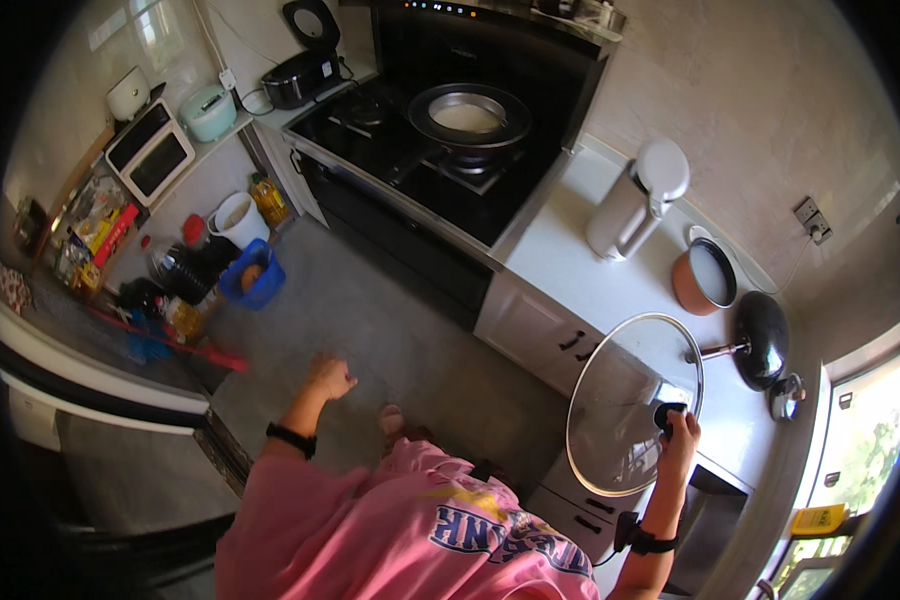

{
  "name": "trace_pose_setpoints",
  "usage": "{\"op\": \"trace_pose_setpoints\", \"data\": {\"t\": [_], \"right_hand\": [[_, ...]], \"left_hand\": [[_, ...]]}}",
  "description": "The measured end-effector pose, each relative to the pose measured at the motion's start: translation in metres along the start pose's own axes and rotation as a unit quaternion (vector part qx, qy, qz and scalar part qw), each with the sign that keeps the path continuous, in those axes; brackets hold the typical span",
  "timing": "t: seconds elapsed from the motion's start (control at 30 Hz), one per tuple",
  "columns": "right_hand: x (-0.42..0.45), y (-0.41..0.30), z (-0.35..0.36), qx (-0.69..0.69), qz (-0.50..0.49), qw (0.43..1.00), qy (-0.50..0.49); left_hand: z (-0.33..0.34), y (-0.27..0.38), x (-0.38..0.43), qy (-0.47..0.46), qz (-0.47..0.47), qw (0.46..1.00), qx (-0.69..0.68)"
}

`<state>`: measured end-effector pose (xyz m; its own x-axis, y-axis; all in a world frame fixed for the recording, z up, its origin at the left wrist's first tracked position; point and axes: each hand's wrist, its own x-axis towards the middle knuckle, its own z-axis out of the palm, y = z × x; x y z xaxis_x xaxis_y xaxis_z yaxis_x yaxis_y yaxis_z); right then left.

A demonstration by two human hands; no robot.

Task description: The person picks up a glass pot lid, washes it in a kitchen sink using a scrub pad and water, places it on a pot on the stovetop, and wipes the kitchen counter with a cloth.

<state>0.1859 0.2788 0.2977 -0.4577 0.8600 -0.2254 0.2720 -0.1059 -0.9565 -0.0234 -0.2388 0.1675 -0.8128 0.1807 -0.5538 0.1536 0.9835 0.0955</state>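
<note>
My right hand (pixel 677 441) grips the black knob of a large round glass lid (pixel 622 405) with a metal rim. The lid is tilted beside the white counter, in front of its cabinets. My left hand (pixel 331 376) hangs over the grey floor with its fingers curled, and nothing shows in it. Ahead, a dark wok (pixel 516 133) sits over the right burner of a black gas stove (pixel 345 154), with a round metal pan (pixel 504 112) inside it. Something pale lies in that metal pan; what it is cannot be told.
On the right counter (pixel 551 251) stand a pale electric kettle (pixel 622 214), a copper-coloured pot (pixel 686 281) and a black pan (pixel 765 341). A blue bin (pixel 259 285), bottles and a white bucket (pixel 247 225) stand at left. An open rice cooker (pixel 296 81) is left of the stove.
</note>
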Motion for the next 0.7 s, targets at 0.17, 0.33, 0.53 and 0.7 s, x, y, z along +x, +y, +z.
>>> {"op": "trace_pose_setpoints", "data": {"t": [0.17, 0.33, 0.53, 0.7], "right_hand": [[-0.022, -0.026, 0.136, -0.048, -0.044, 0.992, -0.109], [-0.02, -0.072, 0.237, -0.071, -0.056, 0.988, -0.128], [0.007, -0.138, 0.353, -0.05, -0.102, 0.972, -0.206], [0.057, -0.191, 0.435, -0.077, -0.139, 0.963, -0.216]], "left_hand": [[0.035, -0.16, -0.009, 0.07, 0.003, 0.994, -0.086], [0.064, -0.253, -0.016, 0.193, -0.053, 0.971, -0.132], [0.087, -0.294, -0.034, 0.126, -0.185, 0.952, -0.207], [0.102, -0.299, -0.018, 0.086, -0.212, 0.938, -0.259]]}}
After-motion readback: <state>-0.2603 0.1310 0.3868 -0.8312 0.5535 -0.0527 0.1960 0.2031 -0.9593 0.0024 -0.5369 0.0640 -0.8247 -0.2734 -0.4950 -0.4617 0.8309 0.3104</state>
